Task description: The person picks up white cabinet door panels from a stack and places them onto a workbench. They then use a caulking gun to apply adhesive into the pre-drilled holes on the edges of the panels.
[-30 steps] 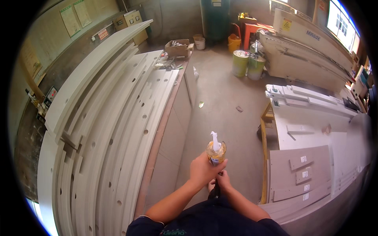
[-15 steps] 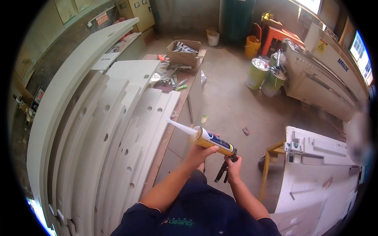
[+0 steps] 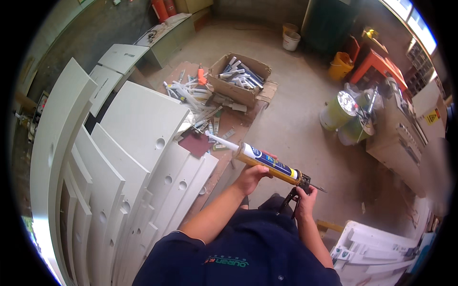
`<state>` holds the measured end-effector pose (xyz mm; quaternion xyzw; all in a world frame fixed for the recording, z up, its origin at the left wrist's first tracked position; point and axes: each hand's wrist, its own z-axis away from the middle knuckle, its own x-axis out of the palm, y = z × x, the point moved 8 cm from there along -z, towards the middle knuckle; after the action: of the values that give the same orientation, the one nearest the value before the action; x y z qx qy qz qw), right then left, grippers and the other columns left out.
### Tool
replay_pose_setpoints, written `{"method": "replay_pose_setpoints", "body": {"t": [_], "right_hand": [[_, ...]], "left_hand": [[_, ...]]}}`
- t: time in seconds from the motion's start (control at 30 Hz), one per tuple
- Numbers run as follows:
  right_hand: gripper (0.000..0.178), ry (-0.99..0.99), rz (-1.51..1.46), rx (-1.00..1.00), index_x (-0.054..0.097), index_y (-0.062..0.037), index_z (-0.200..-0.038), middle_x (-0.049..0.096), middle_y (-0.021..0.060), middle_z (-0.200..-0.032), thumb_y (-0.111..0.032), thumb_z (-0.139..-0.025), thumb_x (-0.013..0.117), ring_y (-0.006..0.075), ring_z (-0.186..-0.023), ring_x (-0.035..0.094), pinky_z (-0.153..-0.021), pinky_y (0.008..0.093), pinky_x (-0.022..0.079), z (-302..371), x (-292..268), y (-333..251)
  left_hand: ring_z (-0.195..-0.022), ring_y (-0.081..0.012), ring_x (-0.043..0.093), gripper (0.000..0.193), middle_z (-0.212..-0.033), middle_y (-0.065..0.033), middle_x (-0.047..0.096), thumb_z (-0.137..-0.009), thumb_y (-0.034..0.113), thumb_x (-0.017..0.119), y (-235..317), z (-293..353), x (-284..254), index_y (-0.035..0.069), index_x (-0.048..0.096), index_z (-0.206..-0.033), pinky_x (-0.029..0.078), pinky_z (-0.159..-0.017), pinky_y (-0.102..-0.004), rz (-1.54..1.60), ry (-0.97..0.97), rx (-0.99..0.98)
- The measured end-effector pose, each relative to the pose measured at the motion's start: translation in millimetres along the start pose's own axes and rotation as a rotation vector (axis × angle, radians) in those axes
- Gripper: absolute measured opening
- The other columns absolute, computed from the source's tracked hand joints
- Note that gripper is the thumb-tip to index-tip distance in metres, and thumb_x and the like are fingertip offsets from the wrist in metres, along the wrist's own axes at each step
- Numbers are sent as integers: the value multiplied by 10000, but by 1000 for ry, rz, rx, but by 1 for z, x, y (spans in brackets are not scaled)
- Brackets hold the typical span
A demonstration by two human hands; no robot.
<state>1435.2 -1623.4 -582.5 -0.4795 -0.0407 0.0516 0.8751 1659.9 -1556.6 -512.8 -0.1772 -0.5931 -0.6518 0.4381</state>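
In front of my body I hold a caulking gun [image 3: 270, 170] with a yellow-brown cradle and black handle. A white and blue sealant cartridge [image 3: 264, 158] lies in it, its long whitish nozzle [image 3: 220, 140] pointing up and to the left. My left hand [image 3: 254, 177] is wrapped round the front part of the cradle from below. At the back end, my right hand [image 3: 305, 200] grips near the black handle and trigger; some of its fingers are hidden. The nozzle tip is close to a dark red sheet [image 3: 195, 144] on the bench, and I cannot tell whether they touch.
White panels with round holes [image 3: 138, 128] are stacked at the left. Beyond them, a bench carries a cardboard box [image 3: 231, 88] of cartridges and several loose tubes [image 3: 191, 95]. Metal drums [image 3: 338, 110] and a beige machine [image 3: 398, 138] stand right; a white board [image 3: 369, 252] is at lower right.
The view has shifted toward the bench, so the box and tubes look nearer. Both hands still hold the caulking gun, now slightly lower right in the picture with its rear rod visible.
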Motion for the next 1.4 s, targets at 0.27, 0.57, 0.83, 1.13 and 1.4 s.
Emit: {"method": "replay_pose_setpoints", "body": {"t": [0.27, 0.57, 0.83, 1.13, 1.4], "right_hand": [[363, -386, 115, 242, 407, -38, -1085, 522, 87, -986, 18, -771, 581, 189, -829, 576, -598, 344, 534, -96, 82, -12], [348, -663, 267, 357, 360, -49, -1051, 484, 106, -998, 99, -797, 547, 194, -733, 584, -579, 312, 536, -102, 166, -18], [336, -621, 294, 424, 387, -19, -1055, 453, 118, -1060, 74, -793, 575, 222, -824, 576, -589, 323, 529, -76, 248, -32], [361, -585, 462, 391, 389, -47, -1085, 542, 108, -947, 18, -788, 584, 202, -728, 589, -622, 317, 479, -85, 295, -4], [422, -548, 411, 359, 378, -20, -1135, 531, 127, -1014, -18, -786, 615, 219, -700, 601, -613, 315, 502, -83, 309, 22]], "left_hand": [[-1027, -220, 572, 384, -1062, -79, 602, -702, 242, 610, 30, -82, -94, 134, 520, -1059, 439, -753, -317, 129, 380, 115], [-880, -289, 628, 326, -938, -133, 633, -779, 316, 505, 84, -88, -159, 96, 476, -1017, 511, -784, -407, 159, 866, 310], [-699, -187, 583, 361, -789, -49, 550, -778, 254, 649, 135, -79, -229, 60, 463, -1019, 487, -662, -325, -178, 1270, 466], [-791, -292, 612, 452, -853, -191, 604, -728, 274, 672, 190, -79, -242, -83, 510, -952, 474, -722, -369, -675, 1595, 252], [-1076, -435, 501, 703, -1181, -312, 426, -772, 440, 603, 201, -79, -237, -87, 405, -1193, 427, -919, -442, -1003, 1635, -170]]}}
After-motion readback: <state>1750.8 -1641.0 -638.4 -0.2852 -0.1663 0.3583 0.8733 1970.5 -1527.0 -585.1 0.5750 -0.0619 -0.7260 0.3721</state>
